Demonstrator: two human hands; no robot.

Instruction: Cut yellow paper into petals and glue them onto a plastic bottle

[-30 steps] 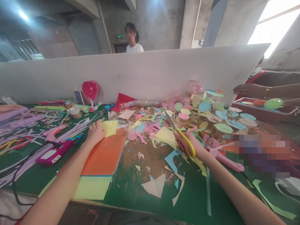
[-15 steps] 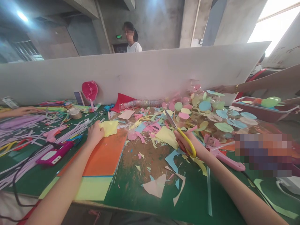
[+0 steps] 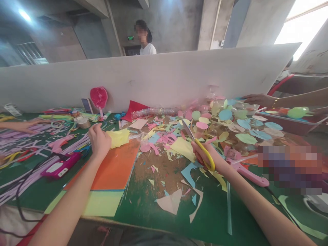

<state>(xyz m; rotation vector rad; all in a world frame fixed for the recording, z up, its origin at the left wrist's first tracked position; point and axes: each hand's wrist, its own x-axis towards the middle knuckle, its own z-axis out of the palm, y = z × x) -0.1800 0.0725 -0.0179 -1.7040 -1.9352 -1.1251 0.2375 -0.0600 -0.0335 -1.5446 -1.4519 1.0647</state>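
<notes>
So nearest the camera there's a pale green sheet (image 3: 102, 204), on the near side of the left hand (image 3: 99, 141), with an orange sheet (image 3: 115, 167) overlapping it, just beside that hand. The left hand's fingers are bent, partly closed, touching the yellow paper (image 3: 119, 137) at its left edge; can't tell if they're actually pinching it. The right hand (image 3: 205, 153) is wrapped around the yellow-handled scissors (image 3: 204, 152), blades pointing away and a bit left. A pink glue gun (image 3: 249, 174) lies just right of that hand, and loose scraps (image 3: 167, 138) are piled between both hands and a bit past them. Further out, beyond the right hand and off to its right, sit a bunch of paper discs (image 3: 246, 138), then another person's hand (image 3: 261, 100) near a basket (image 3: 311, 124).
</notes>
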